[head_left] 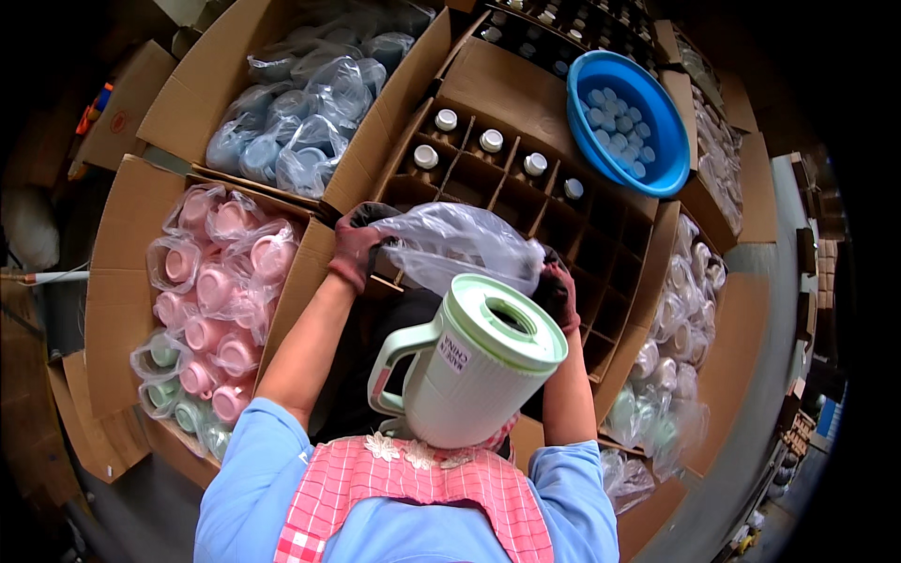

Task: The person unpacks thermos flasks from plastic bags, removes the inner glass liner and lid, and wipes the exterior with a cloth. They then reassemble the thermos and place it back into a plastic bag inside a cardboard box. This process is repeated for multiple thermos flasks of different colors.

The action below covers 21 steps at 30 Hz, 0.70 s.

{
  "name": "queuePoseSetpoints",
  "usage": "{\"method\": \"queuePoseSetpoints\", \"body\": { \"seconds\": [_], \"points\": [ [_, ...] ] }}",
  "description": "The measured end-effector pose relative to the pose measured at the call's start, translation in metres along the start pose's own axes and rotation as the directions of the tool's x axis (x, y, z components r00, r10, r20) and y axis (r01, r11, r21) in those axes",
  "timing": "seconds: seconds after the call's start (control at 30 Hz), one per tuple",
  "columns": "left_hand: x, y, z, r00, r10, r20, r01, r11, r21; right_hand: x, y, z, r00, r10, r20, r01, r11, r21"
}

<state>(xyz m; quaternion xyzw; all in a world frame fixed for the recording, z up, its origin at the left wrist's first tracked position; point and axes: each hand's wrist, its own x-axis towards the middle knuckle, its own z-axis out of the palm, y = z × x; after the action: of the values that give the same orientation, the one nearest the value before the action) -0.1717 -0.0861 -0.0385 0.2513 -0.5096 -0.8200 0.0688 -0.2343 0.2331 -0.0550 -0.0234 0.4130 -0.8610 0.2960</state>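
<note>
The gloved left hand [357, 246] grips one end of the clear bag [460, 236], which should, I think, be spread evenly; between the forearms [308, 338] is the green jug [469, 385], handle [386, 358] pointing left, its long axis leaning rightward to the lid [467, 308]; the right hand [559, 293] holds the bag's other end

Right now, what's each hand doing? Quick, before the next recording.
Left hand: closed, holding the left end of a clear plastic bag.
Right hand: closed on the bag's right end, partly hidden.
</note>
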Motion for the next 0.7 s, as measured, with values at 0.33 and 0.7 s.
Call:
{"method": "queuePoseSetpoints", "body": {
  "seconds": [0.33,0.7],
  "points": [
    [-0.176,0.079,-0.006,0.474,0.681,0.558,-0.880,0.342,0.330,-0.135,-0.031,0.085,0.866,-0.336,0.371,0.426,0.883,-0.196],
    [-0.193,0.002,-0.130,0.807,-0.237,0.542,-0.277,0.658,0.700,-0.219,0.015,0.120,0.845,0.437,0.307,0.285,0.116,-0.951]
  ]
}}
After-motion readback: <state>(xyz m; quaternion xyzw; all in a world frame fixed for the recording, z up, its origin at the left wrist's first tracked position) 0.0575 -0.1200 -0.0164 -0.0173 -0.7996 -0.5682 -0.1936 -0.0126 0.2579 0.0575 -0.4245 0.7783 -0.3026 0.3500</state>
